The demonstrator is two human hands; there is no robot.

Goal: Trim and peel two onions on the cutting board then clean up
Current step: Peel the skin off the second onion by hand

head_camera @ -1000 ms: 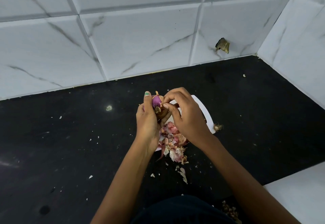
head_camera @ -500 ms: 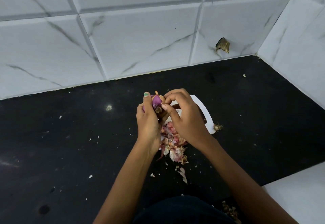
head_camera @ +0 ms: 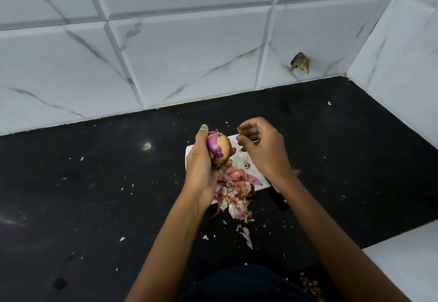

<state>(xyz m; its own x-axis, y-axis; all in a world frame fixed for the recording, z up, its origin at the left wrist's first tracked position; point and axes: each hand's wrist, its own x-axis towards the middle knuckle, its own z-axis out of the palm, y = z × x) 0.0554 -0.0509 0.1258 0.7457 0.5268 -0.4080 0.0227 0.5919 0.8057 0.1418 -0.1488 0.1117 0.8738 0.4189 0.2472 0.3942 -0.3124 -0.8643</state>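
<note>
Cutting board largely hidden by hands, peels; knife mostly under right forearm.

Single head view, looking forward-down, close over black counter, tiled wall behind.

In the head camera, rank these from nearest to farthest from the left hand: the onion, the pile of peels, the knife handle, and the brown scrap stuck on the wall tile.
1. Onion: gripped in the left hand.
2. Pile of peels: just below the hand, on the cutting board's near edge.
3. Knife handle: beyond the peels, to the right, on the counter.
4. Brown scrap: far up on the wall tile, right.
</note>
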